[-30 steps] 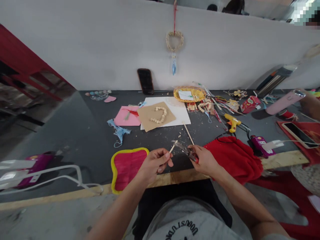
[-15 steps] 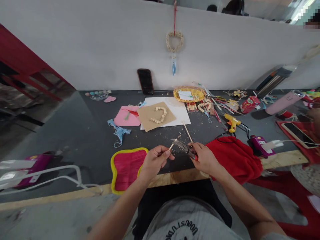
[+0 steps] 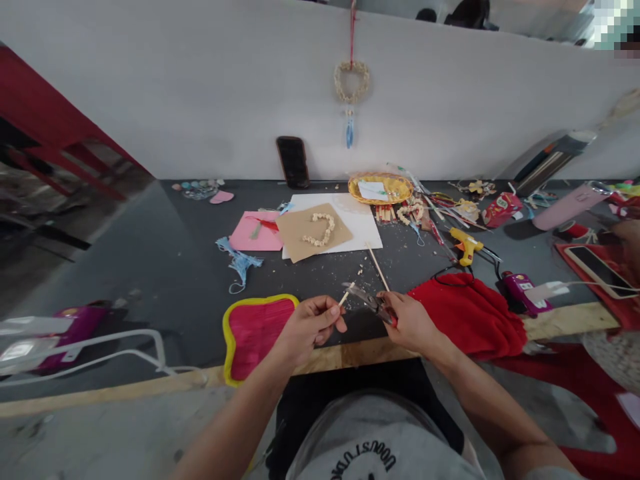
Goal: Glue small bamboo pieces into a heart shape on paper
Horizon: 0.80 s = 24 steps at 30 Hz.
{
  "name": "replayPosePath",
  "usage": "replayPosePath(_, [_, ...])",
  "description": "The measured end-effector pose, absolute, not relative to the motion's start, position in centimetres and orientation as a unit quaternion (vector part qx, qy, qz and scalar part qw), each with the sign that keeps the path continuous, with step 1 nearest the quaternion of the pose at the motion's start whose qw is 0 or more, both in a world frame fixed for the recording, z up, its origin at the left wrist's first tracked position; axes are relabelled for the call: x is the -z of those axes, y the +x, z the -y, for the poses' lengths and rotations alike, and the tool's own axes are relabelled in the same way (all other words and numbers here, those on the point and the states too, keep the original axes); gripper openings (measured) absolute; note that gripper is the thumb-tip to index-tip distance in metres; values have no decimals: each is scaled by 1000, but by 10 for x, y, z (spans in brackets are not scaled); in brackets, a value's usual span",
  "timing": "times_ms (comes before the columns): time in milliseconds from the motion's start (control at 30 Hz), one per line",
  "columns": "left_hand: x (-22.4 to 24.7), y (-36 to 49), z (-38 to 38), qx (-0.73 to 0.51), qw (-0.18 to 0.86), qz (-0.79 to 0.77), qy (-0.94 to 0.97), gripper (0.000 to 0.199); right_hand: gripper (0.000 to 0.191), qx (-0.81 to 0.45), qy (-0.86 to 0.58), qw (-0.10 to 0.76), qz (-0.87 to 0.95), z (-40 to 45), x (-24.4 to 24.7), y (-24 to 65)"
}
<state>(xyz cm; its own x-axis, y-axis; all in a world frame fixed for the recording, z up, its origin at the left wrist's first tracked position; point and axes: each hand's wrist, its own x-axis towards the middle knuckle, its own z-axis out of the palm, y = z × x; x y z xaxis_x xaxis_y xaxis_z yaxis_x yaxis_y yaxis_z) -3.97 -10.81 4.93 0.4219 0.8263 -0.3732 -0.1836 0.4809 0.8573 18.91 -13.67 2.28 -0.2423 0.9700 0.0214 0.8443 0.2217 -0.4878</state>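
My left hand (image 3: 313,327) pinches a short pale stick (image 3: 345,295) near the table's front edge. The stick's upper end is at the jaws of the pliers (image 3: 367,300), which my right hand (image 3: 407,320) grips by red handles. A longer thin stick (image 3: 377,268) lies slanting away from my right hand; whether the fingers touch it I cannot tell. Small pale crumbs are scattered beyond the jaws. Farther back, a curved row of pale pieces (image 3: 327,233) sits on brown card (image 3: 295,243) over a white sheet (image 3: 370,233).
A pink and yellow pad (image 3: 257,333) lies left of my hands, red cloth (image 3: 465,317) to the right. Behind it are a yellow glue gun (image 3: 466,247) and purple power strip (image 3: 525,293). A basket (image 3: 380,189) and phone (image 3: 293,162) stand at the back; another person's hand (image 3: 627,237) is far right.
The short stick in my left hand now points up more to the right, and its upper end shows more. The pliers have shifted slightly. The camera view has moved a little.
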Motion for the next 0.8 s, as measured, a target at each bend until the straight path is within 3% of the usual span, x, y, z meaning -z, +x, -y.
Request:
replayPosePath(333, [-41,-33,106,-398,606,-503,470,26,38,-167,-605,164,761,132,-24,189])
replayPosePath(600, [-49,-36,108,-366,724,-434,392,38,44,-187,-576,182,775,132,-23,194])
replayPosePath(800, [-51,-38,107,-357,742,-423,378,40,42,-176,-586,180,770,137,-24,189])
